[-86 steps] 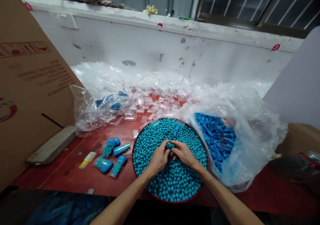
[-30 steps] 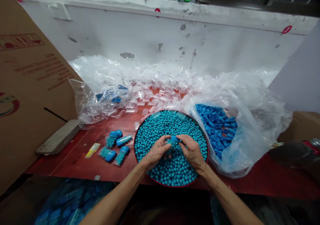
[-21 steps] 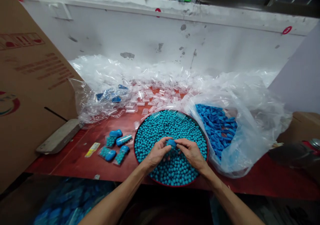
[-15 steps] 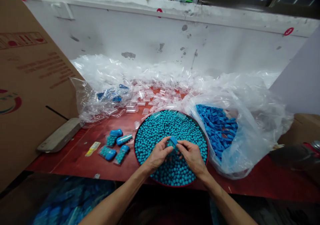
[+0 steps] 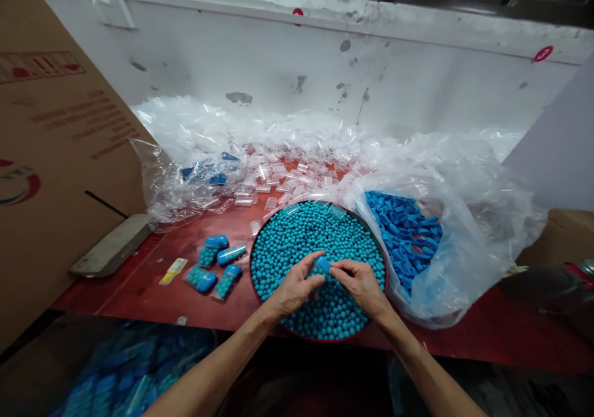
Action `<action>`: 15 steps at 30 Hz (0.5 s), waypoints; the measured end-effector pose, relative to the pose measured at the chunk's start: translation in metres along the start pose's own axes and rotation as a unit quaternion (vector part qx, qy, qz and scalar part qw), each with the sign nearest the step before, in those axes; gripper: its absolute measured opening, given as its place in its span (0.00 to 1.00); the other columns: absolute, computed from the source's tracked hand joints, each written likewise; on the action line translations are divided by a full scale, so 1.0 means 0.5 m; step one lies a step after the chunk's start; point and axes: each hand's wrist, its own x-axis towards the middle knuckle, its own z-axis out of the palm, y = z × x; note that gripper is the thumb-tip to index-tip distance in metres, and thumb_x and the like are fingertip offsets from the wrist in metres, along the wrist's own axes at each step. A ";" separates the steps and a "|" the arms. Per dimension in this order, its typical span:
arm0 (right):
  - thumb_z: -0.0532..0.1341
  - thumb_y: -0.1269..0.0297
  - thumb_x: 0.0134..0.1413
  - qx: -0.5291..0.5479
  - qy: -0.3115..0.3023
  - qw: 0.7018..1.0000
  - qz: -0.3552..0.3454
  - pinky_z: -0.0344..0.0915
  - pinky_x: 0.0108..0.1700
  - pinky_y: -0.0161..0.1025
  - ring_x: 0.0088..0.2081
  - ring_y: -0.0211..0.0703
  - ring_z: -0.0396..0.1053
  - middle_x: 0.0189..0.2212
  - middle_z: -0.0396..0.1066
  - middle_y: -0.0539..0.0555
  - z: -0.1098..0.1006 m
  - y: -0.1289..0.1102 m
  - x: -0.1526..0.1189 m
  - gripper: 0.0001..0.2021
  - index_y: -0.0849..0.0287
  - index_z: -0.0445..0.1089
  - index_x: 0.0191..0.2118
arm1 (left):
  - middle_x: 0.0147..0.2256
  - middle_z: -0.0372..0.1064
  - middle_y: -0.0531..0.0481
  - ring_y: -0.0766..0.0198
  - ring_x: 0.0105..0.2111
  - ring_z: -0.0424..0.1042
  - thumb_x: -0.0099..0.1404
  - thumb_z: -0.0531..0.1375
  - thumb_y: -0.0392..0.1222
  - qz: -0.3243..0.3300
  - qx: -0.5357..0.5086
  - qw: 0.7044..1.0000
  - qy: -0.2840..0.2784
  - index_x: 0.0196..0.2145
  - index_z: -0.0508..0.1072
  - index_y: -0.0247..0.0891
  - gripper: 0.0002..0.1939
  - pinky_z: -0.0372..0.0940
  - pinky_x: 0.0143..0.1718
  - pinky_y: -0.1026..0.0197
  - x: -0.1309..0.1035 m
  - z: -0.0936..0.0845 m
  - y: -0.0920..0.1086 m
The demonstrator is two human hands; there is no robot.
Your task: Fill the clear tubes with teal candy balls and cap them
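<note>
Both left fingers [image 5: 310, 260] and right fingers [image 5: 343, 266] tight on one blue-capped container [image 5: 322, 263] above beads [image 5: 315, 228]

Your small round teal balls [image 5: 301, 231] look smooth; the translucent plastic bag [image 5: 473, 244] at your two o'clock, glossy, crinkled; the large brown cardboard box [image 5: 55, 145] at ten, matt.

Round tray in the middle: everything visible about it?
The round tray has a thin red rim and dark inner wall; material unclear. It sits flat on the red table, near the front edge, filled with turquoise beads. Clear pieces lie at its far side. The plastic bag crowds its right; contact is hard to tell. The left hand and right hand are over it.
</note>
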 end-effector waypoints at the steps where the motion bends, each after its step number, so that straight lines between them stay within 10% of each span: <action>1: 0.57 0.62 0.49 -0.005 -0.004 1.000 -0.005 0.60 0.33 0.33 0.29 0.37 0.66 0.26 0.71 0.49 -0.002 0.000 -0.002 0.10 0.59 0.73 0.34 | 0.26 0.58 0.57 0.77 0.16 0.57 0.55 0.55 0.38 0.000 -0.002 1.000 -0.005 0.52 0.55 0.37 0.27 0.51 0.14 0.72 -0.001 0.001 0.003; 10: 0.57 0.65 0.49 -0.074 -0.098 0.987 -0.101 0.59 0.31 0.33 0.27 0.36 0.65 0.23 0.70 0.49 -0.027 -0.009 -0.003 0.08 0.59 0.73 0.30 | 0.21 0.53 0.60 0.78 0.14 0.52 0.55 0.53 0.37 0.016 -0.008 0.999 0.034 0.41 0.61 0.38 0.14 0.51 0.14 0.73 -0.009 0.024 -0.014; 15: 0.58 0.63 0.46 0.134 -0.072 0.988 -0.005 0.64 0.30 0.34 0.27 0.35 0.66 0.33 0.69 0.50 -0.019 -0.010 -0.003 0.13 0.56 0.69 0.41 | 0.23 0.56 0.60 0.77 0.14 0.57 0.57 0.53 0.42 0.018 -0.002 0.999 0.043 0.42 0.58 0.40 0.14 0.54 0.14 0.72 -0.016 0.015 0.002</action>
